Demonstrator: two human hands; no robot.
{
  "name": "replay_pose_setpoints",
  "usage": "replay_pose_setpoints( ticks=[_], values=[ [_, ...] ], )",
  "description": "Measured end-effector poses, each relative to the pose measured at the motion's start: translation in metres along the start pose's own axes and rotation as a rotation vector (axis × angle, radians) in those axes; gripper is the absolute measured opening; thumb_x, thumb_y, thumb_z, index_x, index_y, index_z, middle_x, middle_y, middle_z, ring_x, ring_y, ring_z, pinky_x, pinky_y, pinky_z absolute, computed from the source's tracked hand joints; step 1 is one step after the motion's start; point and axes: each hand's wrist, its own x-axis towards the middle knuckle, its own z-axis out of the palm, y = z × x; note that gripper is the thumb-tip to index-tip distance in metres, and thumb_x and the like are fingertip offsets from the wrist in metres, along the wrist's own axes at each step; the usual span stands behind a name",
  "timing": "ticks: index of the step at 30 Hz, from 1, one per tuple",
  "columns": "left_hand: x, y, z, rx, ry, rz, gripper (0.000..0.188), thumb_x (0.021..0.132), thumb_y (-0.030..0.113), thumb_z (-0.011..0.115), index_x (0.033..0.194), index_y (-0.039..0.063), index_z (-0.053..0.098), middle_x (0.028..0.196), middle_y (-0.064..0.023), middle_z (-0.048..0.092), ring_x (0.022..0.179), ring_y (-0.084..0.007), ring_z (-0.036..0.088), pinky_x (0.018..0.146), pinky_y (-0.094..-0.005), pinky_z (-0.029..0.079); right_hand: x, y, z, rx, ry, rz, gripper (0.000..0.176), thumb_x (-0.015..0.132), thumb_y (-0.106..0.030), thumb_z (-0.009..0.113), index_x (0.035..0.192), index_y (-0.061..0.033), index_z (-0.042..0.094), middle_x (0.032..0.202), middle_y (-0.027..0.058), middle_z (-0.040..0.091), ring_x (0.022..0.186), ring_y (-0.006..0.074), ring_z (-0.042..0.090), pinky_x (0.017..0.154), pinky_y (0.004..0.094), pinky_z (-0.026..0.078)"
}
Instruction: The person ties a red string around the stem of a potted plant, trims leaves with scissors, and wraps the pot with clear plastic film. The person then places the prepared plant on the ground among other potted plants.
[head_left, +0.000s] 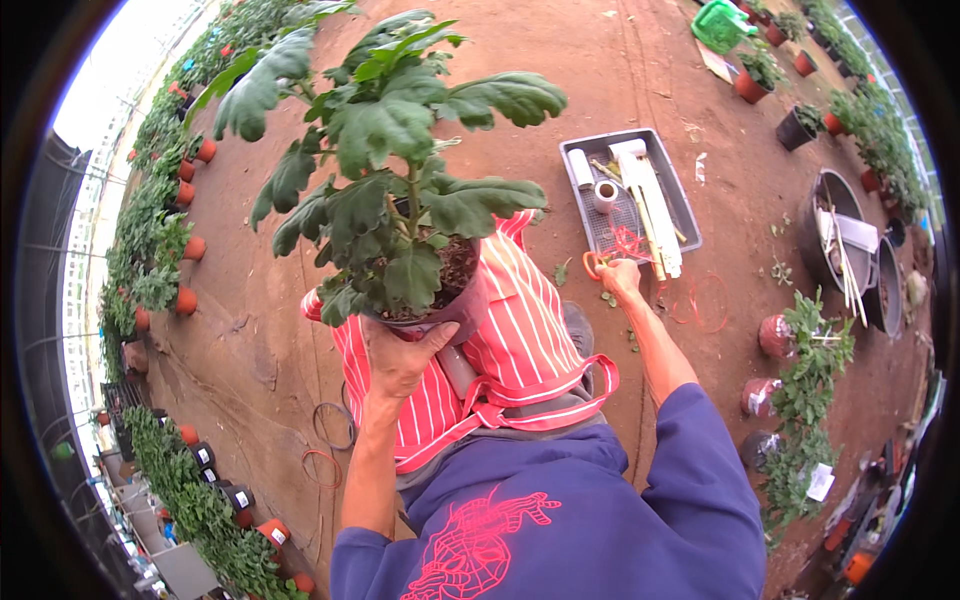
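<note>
My left hand (401, 356) grips the rim and side of a dark plastic flowerpot (461, 311), which it holds over my lap. A leafy plant (382, 127) with broad lobed leaves rises from the soil in it. At the near edge of a grey plastic tray (692, 217), my right hand (621, 277) is closed on the orange handle of scissors (592, 264); their blades cannot be made out. White rolls (580, 168), pale sticks and strips (652, 202) and red twine (626, 244) lie in the tray. A red-and-white striped apron (525, 300) covers my legs.
Rows of potted plants stand on the left (161, 240) and right (806, 390). Black tubs (832, 184), one with sticks across it, are at the right. A green watering can (720, 26) stands at the upper right. Wire rings (322, 469) and leaf scraps lie on the ground.
</note>
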Motion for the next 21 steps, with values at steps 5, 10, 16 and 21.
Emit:
replay_pose_setpoints(
  ticks=[5,10,16,21],
  values=[
    [0.002,0.01,0.004,-0.061,0.008,-0.005,0.078,0.074,0.021,0.107,0.136,-0.001,0.066,0.127,-0.0097,0.074,0.117,-0.0244,0.07,0.108,-0.0405,0.054,-0.06,-0.075,-0.007,0.373,-0.122,-0.401,0.055,0.092,-0.028,0.088,0.135,0.0036,0.075,0.123,0.019,0.081,0.116,0.0277,0.078,0.103,0.0416,0.061],
    [0.008,-0.001,-0.005,-0.235,-0.077,-0.092,0.098,0.081,0.04,0.103,0.153,0.001,0.05,0.137,-0.0084,0.068,0.124,-0.0244,0.066,0.11,-0.0408,0.053,-0.197,-0.202,-0.046,0.82,-0.666,-0.794,0.117,0.085,-0.052,0.096,0.17,0.0032,0.038,0.17,0.0249,0.049,0.16,0.0369,0.046,0.132,0.0529,0.037],
    [0.027,0.0,-0.003,-0.392,-0.037,0.037,0.074,0.11,0.049,0.073,0.16,0.005,0.041,0.148,-0.0091,0.06,0.135,-0.0213,0.058,0.118,-0.0397,0.045,-0.231,-0.274,-0.027,0.883,-0.478,-0.854,0.079,0.088,-0.043,0.087,0.148,-0.0005,0.06,0.132,0.0203,0.074,0.127,0.034,0.071,0.113,0.0448,0.051],
    [0.035,-0.001,0.015,-0.452,0.124,0.037,0.053,0.117,0.029,0.063,0.159,0.001,0.045,0.145,-0.0098,0.062,0.127,-0.0202,0.061,0.113,-0.0363,0.048,-0.229,-0.278,-0.013,0.842,-0.405,-0.733,0.069,0.09,-0.039,0.088,0.142,-0.0009,0.063,0.125,0.0182,0.077,0.115,0.0296,0.075,0.104,0.0429,0.056]
  ],
)
